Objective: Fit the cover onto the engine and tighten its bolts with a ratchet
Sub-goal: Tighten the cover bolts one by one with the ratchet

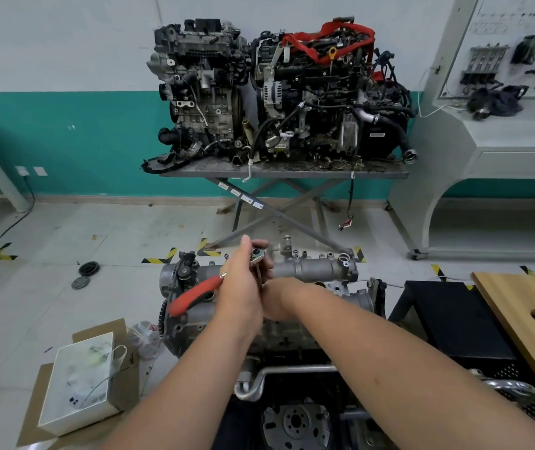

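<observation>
A grey engine [295, 332] stands in front of me with its aluminium cover [315, 269] lying along the top, several bolt heads showing along its far edge. My left hand [243, 284] grips a ratchet near its metal head [257, 254], thumb up; the red handle [191, 297] sticks out to the lower left. My right hand [277, 298] sits just right of and below the left one, over the cover. Its fingers are hidden behind my left hand, so what they hold cannot be seen.
A white box [78, 381] on cardboard lies on the floor at the left. A black crate [461, 323] and a wooden board [532, 319] stand at the right. Two engines [276, 92] sit on a scissor table at the back. Round discs [88, 269] lie on the floor.
</observation>
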`<state>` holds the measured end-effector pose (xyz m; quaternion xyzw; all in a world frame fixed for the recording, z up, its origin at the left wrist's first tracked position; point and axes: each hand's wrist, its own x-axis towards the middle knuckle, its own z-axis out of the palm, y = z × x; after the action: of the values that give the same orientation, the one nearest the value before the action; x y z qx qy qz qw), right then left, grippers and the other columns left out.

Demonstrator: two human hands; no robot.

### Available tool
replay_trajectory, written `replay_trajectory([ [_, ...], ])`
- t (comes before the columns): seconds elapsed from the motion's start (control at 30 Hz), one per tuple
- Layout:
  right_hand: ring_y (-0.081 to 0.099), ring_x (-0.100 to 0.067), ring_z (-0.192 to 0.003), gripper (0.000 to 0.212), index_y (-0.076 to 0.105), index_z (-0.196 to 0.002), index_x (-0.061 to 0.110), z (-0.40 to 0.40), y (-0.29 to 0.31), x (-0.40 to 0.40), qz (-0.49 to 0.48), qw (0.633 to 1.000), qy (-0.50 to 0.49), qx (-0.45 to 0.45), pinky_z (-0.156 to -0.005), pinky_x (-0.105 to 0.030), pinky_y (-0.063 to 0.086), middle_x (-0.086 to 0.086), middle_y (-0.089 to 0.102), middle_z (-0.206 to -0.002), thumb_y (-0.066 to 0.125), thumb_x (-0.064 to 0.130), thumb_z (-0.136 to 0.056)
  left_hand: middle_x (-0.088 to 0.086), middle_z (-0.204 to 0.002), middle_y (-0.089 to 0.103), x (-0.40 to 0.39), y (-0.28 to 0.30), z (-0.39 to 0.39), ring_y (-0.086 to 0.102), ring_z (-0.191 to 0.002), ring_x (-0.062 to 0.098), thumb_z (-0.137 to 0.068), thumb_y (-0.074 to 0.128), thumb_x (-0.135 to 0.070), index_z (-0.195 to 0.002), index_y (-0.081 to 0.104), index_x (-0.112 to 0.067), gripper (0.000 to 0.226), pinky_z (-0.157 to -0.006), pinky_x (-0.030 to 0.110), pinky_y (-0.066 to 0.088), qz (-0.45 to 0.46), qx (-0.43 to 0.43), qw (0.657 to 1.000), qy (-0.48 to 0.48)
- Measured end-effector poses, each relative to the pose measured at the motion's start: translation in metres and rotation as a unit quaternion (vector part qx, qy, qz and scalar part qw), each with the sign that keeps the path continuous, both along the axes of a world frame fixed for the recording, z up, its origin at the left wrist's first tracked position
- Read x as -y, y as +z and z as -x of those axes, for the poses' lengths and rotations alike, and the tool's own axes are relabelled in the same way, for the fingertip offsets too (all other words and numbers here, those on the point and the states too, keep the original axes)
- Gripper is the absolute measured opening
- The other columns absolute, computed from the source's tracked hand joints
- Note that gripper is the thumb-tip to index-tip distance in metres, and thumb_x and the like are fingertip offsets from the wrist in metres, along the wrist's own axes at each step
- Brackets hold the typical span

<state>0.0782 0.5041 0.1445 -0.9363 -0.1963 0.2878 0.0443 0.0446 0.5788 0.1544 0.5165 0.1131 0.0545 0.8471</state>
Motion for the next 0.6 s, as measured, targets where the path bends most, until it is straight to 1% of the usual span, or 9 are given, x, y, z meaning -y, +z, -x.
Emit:
replay_trajectory([
  [0.07,0.057,-0.028,-0.104,0.037,0.061,-0.124,0.003,0.0,0.001,-0.001,-0.008,1.0,-0.018,-0.002,-0.085,-0.034,0.044,-0.013,0.063,-0.12,0.033,0.014,-0.102,-0.002,-0.057,0.053,-0.011,0.006,-0.001,0.049,-0.052,0.011,-0.104,0.044,-0.041,-0.065,0.074,-0.025,0.051,-0.056,0.024,0.041,0.014,-0.013,0.998,-0.065],
  [0.1,0.057,-0.027,-0.103,0.038,0.06,-0.125,0.004,0.0,0.0,-0.001,-0.012,1.0,-0.024,-0.004,-0.087,-0.035,0.045,-0.013,0.063,-0.12,0.031,0.018,-0.103,-0.001,-0.057,0.052,-0.016,0.009,-0.002,0.048,-0.053,0.012,-0.104,0.044,-0.041,-0.066,0.074,-0.023,0.052,-0.059,0.026,0.04,0.016,-0.02,0.995,-0.096],
  [0.17,0.057,-0.025,-0.109,0.042,0.058,-0.129,0.009,0.0,0.003,0.0,-0.006,1.0,-0.024,-0.006,-0.096,-0.039,0.046,-0.011,0.062,-0.122,0.03,0.027,-0.104,0.001,-0.06,0.05,-0.025,0.013,-0.004,0.045,-0.058,0.015,-0.104,0.044,-0.041,-0.07,0.073,-0.018,0.05,-0.064,0.029,0.037,0.004,-0.028,0.989,-0.146],
  [0.23,0.057,-0.025,-0.108,0.042,0.06,-0.126,0.012,0.0,0.002,0.002,-0.012,1.0,-0.025,-0.01,-0.098,-0.041,0.046,-0.009,0.062,-0.119,0.031,0.033,-0.104,0.003,-0.062,0.049,-0.031,0.015,-0.007,0.045,-0.06,0.016,-0.103,0.045,-0.042,-0.074,0.072,-0.016,0.048,-0.066,0.03,0.037,-0.016,-0.031,0.984,-0.177],
  [0.3,0.058,-0.026,-0.106,0.041,0.062,-0.121,0.013,0.001,0.002,0.002,-0.022,0.999,-0.031,-0.004,-0.096,-0.041,0.047,-0.01,0.063,-0.115,0.032,0.034,-0.103,0.003,-0.063,0.051,-0.033,0.013,-0.009,0.047,-0.06,0.015,-0.103,0.044,-0.043,-0.075,0.074,-0.016,0.049,-0.065,0.029,0.038,-0.018,-0.02,0.982,-0.189],
  [0.4,0.059,-0.028,-0.106,0.038,0.06,-0.12,0.01,0.004,0.003,0.004,-0.034,0.999,-0.029,0.006,-0.094,-0.042,0.049,-0.014,0.063,-0.116,0.032,0.026,-0.101,0.002,-0.063,0.056,-0.025,0.005,-0.006,0.049,-0.058,0.014,-0.105,0.041,-0.043,-0.074,0.075,-0.02,0.052,-0.061,0.027,0.04,-0.007,0.011,0.987,-0.16],
  [0.5,0.058,-0.029,-0.107,0.037,0.058,-0.123,0.008,0.006,0.004,0.005,-0.038,0.999,-0.029,0.0,-0.097,-0.045,0.048,-0.015,0.062,-0.119,0.031,0.022,-0.101,0.0,-0.067,0.063,-0.01,-0.002,0.002,0.053,-0.058,0.013,-0.102,0.044,-0.045,-0.076,0.076,-0.026,0.045,-0.058,0.024,0.045,-0.039,0.061,0.994,-0.084],
  [0.57,0.056,-0.03,-0.115,0.035,0.057,-0.127,0.007,0.006,0.005,0.003,-0.033,0.999,-0.036,-0.011,-0.102,-0.046,0.045,-0.015,0.06,-0.127,0.035,0.019,-0.102,-0.003,-0.074,0.069,-0.005,-0.008,0.006,0.059,-0.063,0.011,-0.094,0.047,-0.05,-0.082,0.075,-0.03,0.036,-0.061,0.024,0.05,-0.125,0.108,0.986,-0.014],
  [0.6,0.054,-0.032,-0.122,0.035,0.056,-0.131,0.007,0.006,0.007,0.002,-0.03,0.999,-0.043,-0.012,-0.106,-0.045,0.042,-0.016,0.057,-0.133,0.041,0.019,-0.102,-0.006,-0.08,0.07,-0.004,-0.01,0.008,0.062,-0.068,0.01,-0.093,0.046,-0.049,-0.085,0.074,-0.031,0.034,-0.063,0.024,0.051,-0.21,0.155,0.965,0.015],
])
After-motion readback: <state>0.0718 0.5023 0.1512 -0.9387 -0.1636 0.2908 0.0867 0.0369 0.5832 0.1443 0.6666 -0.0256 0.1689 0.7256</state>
